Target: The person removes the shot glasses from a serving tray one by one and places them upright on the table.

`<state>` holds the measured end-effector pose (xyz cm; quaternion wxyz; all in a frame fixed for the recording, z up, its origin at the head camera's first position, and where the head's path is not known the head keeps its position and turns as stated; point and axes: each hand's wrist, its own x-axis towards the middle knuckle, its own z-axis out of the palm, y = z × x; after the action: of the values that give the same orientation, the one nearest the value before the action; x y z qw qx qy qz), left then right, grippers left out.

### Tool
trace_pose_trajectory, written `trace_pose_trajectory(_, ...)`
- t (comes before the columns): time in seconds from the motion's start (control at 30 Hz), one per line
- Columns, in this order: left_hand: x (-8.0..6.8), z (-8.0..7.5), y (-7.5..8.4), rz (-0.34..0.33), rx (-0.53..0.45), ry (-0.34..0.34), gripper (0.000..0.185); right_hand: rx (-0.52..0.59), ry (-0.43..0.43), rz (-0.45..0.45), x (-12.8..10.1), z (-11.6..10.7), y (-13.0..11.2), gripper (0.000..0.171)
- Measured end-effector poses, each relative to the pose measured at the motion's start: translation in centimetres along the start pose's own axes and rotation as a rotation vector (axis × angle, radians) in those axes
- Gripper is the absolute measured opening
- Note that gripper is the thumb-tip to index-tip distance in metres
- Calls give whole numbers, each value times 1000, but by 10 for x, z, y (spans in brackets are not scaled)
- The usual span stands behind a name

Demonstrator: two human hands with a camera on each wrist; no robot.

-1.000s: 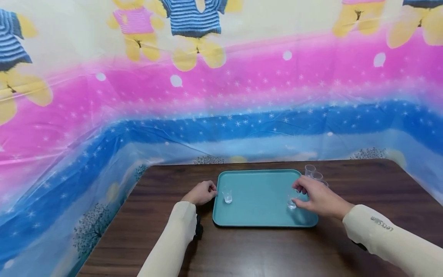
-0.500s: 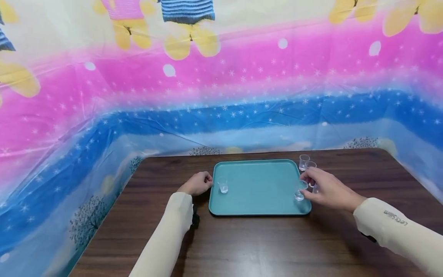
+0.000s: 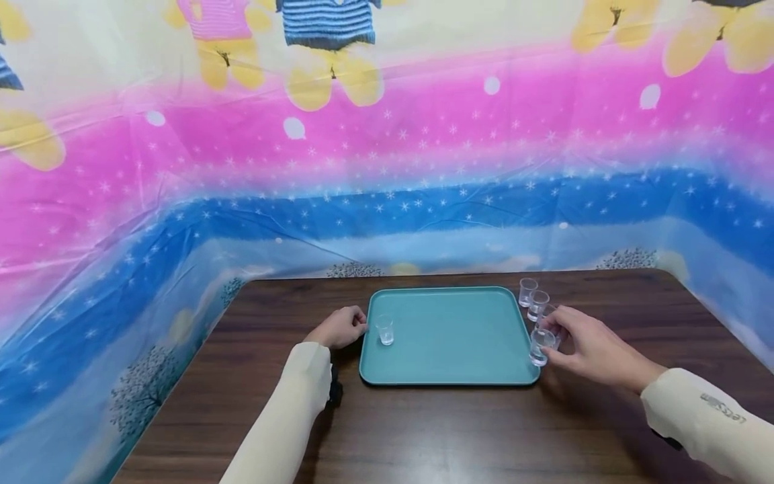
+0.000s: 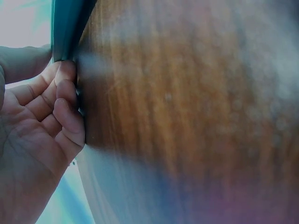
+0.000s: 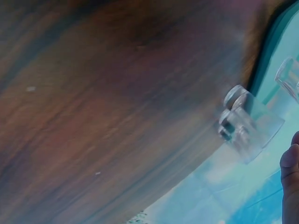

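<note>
In the head view my left hand [image 3: 337, 327] grips the left rim of a teal tray [image 3: 447, 384]. The left wrist view shows its thumb over the tray edge [image 4: 65, 28] and the other fingers curled against the side. My right hand [image 3: 589, 346] pinches a small clear shot glass [image 3: 540, 349] upright at the tray's right rim. Whether that glass touches anything beneath cannot be made out. Another shot glass [image 3: 385, 333] stands on the tray's left part. Only a bit of the right hand [image 5: 290, 163] appears in the right wrist view.
Beyond the right hand, more shot glasses stand in a row on the brown wooden table [image 3: 423, 437], among them a far one [image 3: 527, 293] and a nearer one [image 3: 537, 306]. One is partly hidden by the fingers. A patterned cloth [image 3: 387, 222] hangs behind the table.
My right hand has carried the pinched shot glass rightward, from over the tray to its right rim. The left hand stays at the left rim. The head view has shifted slightly.
</note>
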<state>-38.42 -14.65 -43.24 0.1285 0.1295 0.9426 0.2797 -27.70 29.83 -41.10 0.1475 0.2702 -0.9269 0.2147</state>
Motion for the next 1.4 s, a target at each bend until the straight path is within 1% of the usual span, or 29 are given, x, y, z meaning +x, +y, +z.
trace_pose_trajectory(0.2, 1, 1, -1, 5, -21, 5, 10, -52, 69, -19, -15, -3, 8, 29)
trace_pose_trajectory(0.37, -1, 0, -1, 8, -24, 5, 10, -37, 54, 10, -23, -2, 13, 27)
trace_pose_trajectory(0.7, -2, -1, -2, 9, -9, 11, 13, -45, 50, 41, -26, 4, 24, 28)
trace_pose_trajectory(0.9, -2, 0, -1, 8, 2, 6, 12, -32, 25, 90, -29, 6, 23, 29)
trace_pose_trajectory(1.07, -5, 0, -2, 5, -2, 2, 11, -32, 10, 108, -30, 8, 20, 29)
trace_pose_trajectory(1.17, -5, 1, -3, 7, -4, -9, 11, -42, 23, 92, -32, 8, 19, 30)
trace_pose_trajectory(1.27, -5, 1, -4, 10, -5, -23, 11, -49, 53, 57, -32, 7, 19, 31)
trace_pose_trajectory(1.4, -4, -2, -2, 19, -11, -15, 11, -46, 88, 22, -28, 2, 19, 31)
